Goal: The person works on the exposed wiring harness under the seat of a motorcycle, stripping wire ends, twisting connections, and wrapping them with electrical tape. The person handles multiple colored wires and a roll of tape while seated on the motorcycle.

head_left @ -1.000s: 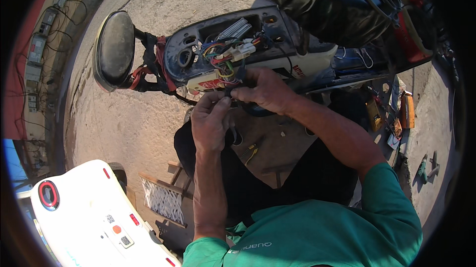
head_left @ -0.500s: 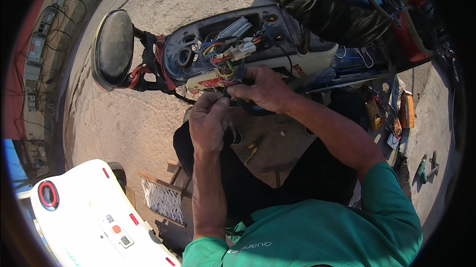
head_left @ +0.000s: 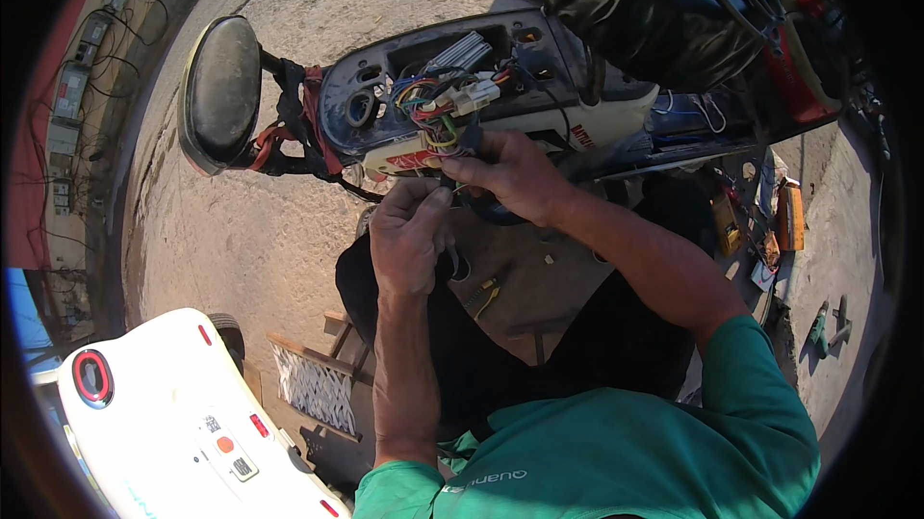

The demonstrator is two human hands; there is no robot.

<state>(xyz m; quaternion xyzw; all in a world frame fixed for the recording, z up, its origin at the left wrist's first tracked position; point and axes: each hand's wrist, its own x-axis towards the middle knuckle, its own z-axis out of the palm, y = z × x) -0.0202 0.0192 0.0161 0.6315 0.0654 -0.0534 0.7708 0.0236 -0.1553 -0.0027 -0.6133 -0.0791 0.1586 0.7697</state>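
A dusty ride-on vehicle body (head_left: 525, 115) with a dark deck and cream side lies across the view in front of me. A bundle of coloured wires with white connectors (head_left: 474, 95) spills out of its opening, beside a silver finned module (head_left: 460, 55). Below the bundle, my left hand (head_left: 410, 240) pinches at the end of a thin wire (head_left: 459, 187). Just above and right of it, my right hand (head_left: 512, 175) has its fingers closed on the wires at the body's lower edge. Exactly what lies between the fingertips is partly hidden.
A dark padded end piece (head_left: 219, 90) sits at left, a black vinyl seat (head_left: 640, 9) at upper right. A white vehicle body (head_left: 164, 413) and woven stool (head_left: 313, 384) are lower left. Pliers (head_left: 486, 302) lie below my hands; boxes (head_left: 791, 216) and a green drill (head_left: 820, 326) at right.
My right hand's thumb has shifted slightly up, away from my left fingertips, and a short stretch of thin green wire now shows between the two hands. The vehicle stays in place.
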